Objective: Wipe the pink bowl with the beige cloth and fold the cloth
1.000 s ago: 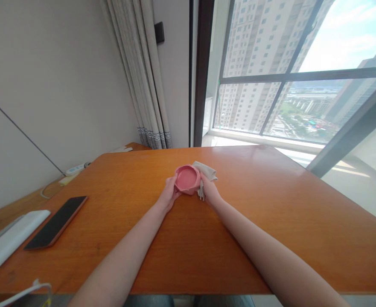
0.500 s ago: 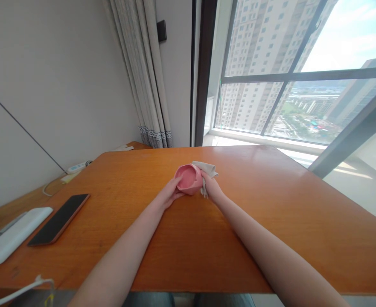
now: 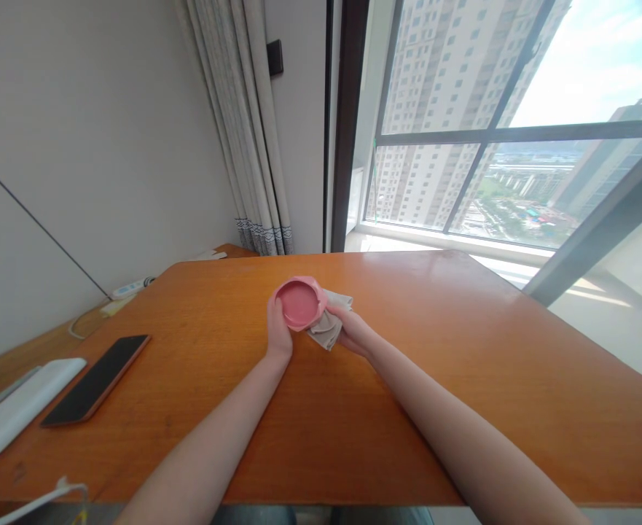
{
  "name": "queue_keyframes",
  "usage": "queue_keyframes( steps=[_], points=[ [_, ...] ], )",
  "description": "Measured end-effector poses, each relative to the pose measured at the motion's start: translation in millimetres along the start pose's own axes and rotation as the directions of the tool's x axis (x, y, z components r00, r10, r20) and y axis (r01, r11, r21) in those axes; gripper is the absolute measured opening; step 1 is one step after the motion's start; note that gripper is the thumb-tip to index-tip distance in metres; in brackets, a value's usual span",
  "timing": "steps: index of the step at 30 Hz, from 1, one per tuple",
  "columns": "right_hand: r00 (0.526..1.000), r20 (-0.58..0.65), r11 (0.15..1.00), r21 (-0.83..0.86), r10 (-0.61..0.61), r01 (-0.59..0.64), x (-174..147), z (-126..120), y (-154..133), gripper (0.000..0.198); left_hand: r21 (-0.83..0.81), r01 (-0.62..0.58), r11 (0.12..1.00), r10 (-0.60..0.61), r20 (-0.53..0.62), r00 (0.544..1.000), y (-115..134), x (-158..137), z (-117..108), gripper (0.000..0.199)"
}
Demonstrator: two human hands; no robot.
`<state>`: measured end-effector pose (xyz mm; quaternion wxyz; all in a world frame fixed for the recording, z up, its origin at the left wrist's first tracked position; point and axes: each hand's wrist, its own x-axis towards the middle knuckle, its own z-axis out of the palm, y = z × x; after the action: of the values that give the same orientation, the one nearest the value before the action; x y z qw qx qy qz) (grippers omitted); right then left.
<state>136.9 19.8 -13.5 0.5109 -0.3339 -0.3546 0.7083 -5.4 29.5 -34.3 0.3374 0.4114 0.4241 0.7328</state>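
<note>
A pink bowl with a faceted rim (image 3: 300, 304) is tilted so that its hollow inside faces me, above the middle of the wooden table (image 3: 189, 306). My left hand (image 3: 279, 327) grips its left side, with the thumb over the rim. On the other side, my right hand (image 3: 352, 328) is closed on a light grey cloth (image 3: 326, 330). The cloth lies against the right side of the bowl and hangs below it. Some of the right fingers are hidden by the cloth.
To the left lie a black-screened phone-like slab (image 3: 98, 380) and a white flat device (image 3: 28, 405). A white cable (image 3: 39, 503) crosses the near left edge. A power strip (image 3: 129, 289) sits by the wall. Behind the table are a curtain (image 3: 244, 131) and a window.
The bowl has shifted left and turned, its opening now facing me more. My left hand has moved left and more upright. The cloth now hangs lower, spread under the bowl's right side.
</note>
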Motion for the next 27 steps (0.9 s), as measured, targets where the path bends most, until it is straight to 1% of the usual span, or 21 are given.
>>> queue_keyframes(
  steps=[3,5,6,7,8,9,10,11,12,13,14,15,17,18,20,21,22,23,24,25,27],
  points=[
    [0.989,-0.113,0.968,-0.223,0.093,-0.117,-1,-15,-10,0.024,0.037,-0.029,0.999,0.030,-0.012,0.999,6,-1,-1,0.029],
    [0.973,-0.156,0.901,-0.377,0.169,-0.217,-2,-28,-18,0.017,0.007,-0.004,1.000,0.004,-0.022,1.000,5,-2,1,0.031],
    [0.969,-0.180,0.851,-0.468,0.171,-0.237,-3,-33,-22,0.017,-0.016,0.017,1.000,-0.018,-0.025,1.000,2,-1,1,0.032],
    [0.970,-0.213,0.797,-0.564,0.113,-0.216,-3,-37,-26,0.020,-0.039,0.043,0.998,-0.044,-0.023,0.999,0,-1,2,0.033],
    [0.968,-0.250,0.733,-0.661,-0.016,-0.158,-4,-40,-29,0.024,-0.058,0.072,0.996,-0.073,-0.015,0.997,-3,-1,3,0.034],
    [0.946,-0.261,0.663,-0.746,-0.192,-0.071,-4,-41,-30,0.026,-0.069,0.101,0.992,-0.101,0.002,0.995,-4,-1,4,0.034],
    [0.900,-0.233,0.595,-0.803,-0.368,0.035,-5,-40,-30,0.026,-0.073,0.127,0.989,-0.126,0.028,0.992,-5,-1,4,0.034],
    [0.854,-0.170,0.541,-0.828,-0.491,0.147,-5,-37,-28,0.026,-0.070,0.146,0.987,-0.142,0.057,0.988,-5,-1,4,0.033],
    [0.831,-0.088,0.516,-0.818,-0.550,0.254,-6,-32,-24,0.029,-0.058,0.156,0.986,-0.151,0.086,0.985,-4,-2,5,0.032],
    [0.830,-0.014,0.521,-0.784,-0.558,0.337,-7,-27,-19,0.035,-0.038,0.157,0.987,-0.151,0.114,0.982,-3,-3,5,0.031],
    [0.843,0.045,0.554,-0.735,-0.537,0.392,-7,-21,-13,0.041,-0.011,0.149,0.989,-0.146,0.136,0.980,-1,-4,6,0.029],
    [0.854,0.080,0.592,-0.687,-0.515,0.422,-7,-15,-7,0.047,0.018,0.138,0.990,-0.139,0.159,0.978,1,-5,6,0.029],
    [0.861,0.061,0.660,-0.616,-0.505,0.430,-4,-10,1,0.053,0.057,0.150,0.987,-0.159,0.225,0.961,2,-6,8,0.032],
    [0.859,0.018,0.689,-0.590,-0.512,0.422,-2,-10,2,0.051,0.068,0.185,0.980,-0.197,0.277,0.941,2,-7,9,0.038],
    [0.849,-0.113,0.754,-0.530,-0.516,0.388,6,-20,-4,0.042,0.114,0.269,0.956,-0.292,0.388,0.874,0,-8,11,0.051],
    [0.844,-0.186,0.790,-0.496,-0.503,0.361,10,-29,-11,0.039,0.167,0.280,0.945,-0.325,0.434,0.840,-1,-9,11,0.055],
    [0.834,-0.265,0.822,-0.464,-0.484,0.329,15,-40,-19,0.038,0.241,0.247,0.939,-0.336,0.477,0.812,-1,-10,10,0.057],
    [0.820,-0.336,0.846,-0.445,-0.463,0.295,18,-54,-29,0.038,0.322,0.160,0.933,-0.318,0.530,0.786,-1,-11,9,0.056],
    [0.796,-0.399,0.854,-0.448,-0.455,0.263,21,-68,-40,0.038,0.391,0.032,0.920,-0.281,0.600,0.749,1,-12,8,0.053],
    [0.755,-0.449,0.842,-0.478,-0.478,0.248,23,-84,-50,0.037,0.431,-0.118,0.895,-0.238,0.683,0.691,3,-14,6,0.050],
    [0.638,-0.512,0.767,-0.609,-0.575,0.203,21,-116,-68,0.034,0.419,-0.391,0.819,-0.178,0.835,0.522,11,-18,4,0.046]
  ],
)
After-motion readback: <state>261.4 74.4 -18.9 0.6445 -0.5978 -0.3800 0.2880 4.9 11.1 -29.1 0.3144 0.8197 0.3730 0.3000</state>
